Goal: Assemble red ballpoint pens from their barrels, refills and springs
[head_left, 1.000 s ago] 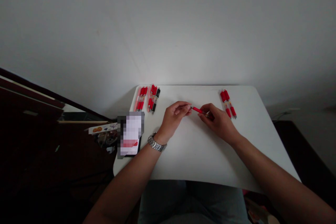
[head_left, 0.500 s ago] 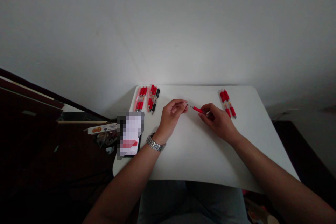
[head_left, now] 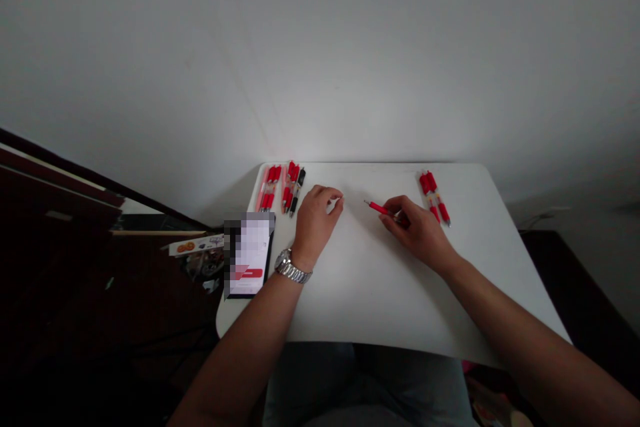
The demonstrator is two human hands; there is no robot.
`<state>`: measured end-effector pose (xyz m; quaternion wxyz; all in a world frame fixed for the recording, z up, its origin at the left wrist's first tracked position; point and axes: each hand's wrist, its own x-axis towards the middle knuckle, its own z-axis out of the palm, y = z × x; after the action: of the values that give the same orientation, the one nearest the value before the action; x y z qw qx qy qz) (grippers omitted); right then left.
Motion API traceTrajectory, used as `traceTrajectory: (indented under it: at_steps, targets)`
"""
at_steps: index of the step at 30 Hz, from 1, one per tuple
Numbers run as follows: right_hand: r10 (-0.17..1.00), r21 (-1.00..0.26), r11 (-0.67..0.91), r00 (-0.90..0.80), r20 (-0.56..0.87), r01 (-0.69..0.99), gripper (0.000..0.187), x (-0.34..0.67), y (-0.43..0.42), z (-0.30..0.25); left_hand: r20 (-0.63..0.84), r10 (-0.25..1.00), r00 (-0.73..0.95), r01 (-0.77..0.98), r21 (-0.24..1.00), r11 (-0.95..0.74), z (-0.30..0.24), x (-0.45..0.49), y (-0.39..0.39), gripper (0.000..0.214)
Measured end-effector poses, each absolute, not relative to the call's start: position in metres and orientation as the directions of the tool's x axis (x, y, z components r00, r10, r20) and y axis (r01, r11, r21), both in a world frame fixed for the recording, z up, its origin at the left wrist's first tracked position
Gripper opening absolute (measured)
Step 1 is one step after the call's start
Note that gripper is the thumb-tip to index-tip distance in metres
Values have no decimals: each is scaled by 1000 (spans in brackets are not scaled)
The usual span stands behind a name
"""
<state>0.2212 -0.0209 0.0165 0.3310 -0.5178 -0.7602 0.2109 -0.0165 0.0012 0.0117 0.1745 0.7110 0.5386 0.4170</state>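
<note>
My right hand (head_left: 417, 230) is closed around a red pen (head_left: 379, 208), whose metal tip points left toward my other hand. The pen's rear end is hidden in the palm. My left hand (head_left: 316, 220), with a metal watch (head_left: 294, 269) at its wrist, hovers over the table left of the pen tip. Its thumb and forefinger meet in a pinch, and whatever may be between them is too small to make out. Two red pens (head_left: 434, 198) lie side by side beyond my right hand.
The white table (head_left: 380, 293) stands against a wall. At its back left lie several red and pink pens (head_left: 269, 188) and a black pen (head_left: 297, 191). A phone (head_left: 250, 257) with a lit screen lies at the left edge, partly blurred out.
My left hand has drawn away to the left from the pen tip, its fingers turning into a pinch. The right hand with the red pen has hardly moved.
</note>
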Motion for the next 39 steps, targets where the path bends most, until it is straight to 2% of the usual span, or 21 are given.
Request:
traceTrajectory:
  at_steps: [7, 16, 20, 23, 29, 39]
  targets:
    - [933, -673, 358, -237, 270, 647, 19, 221, -21, 17, 349, 925, 151, 762, 555, -334, 11, -16, -1, 8]
    - [932, -672, 362, -247, 264, 647, 19, 221, -21, 17, 363, 917, 165, 770, 533, -350, 9, -16, 0, 7]
    - [932, -676, 363, -249, 265, 641, 20, 221, -20, 17, 396, 908, 136, 753, 554, -354, 12, -15, -1, 17]
    - [931, -678, 365, -248, 269, 638, 20, 222, -21, 17, 443, 890, 110, 684, 616, -391, 17, -12, -3, 19]
    - [929, -698, 370, -262, 262, 613, 19, 222, -23, 17, 458, 870, 182, 389, 779, -491, 24, -5, -8, 15]
    - [926, -714, 373, -284, 248, 592, 19, 221, -23, 16, 384, 894, 231, 202, 880, -430, 16, 1, -9, 14]
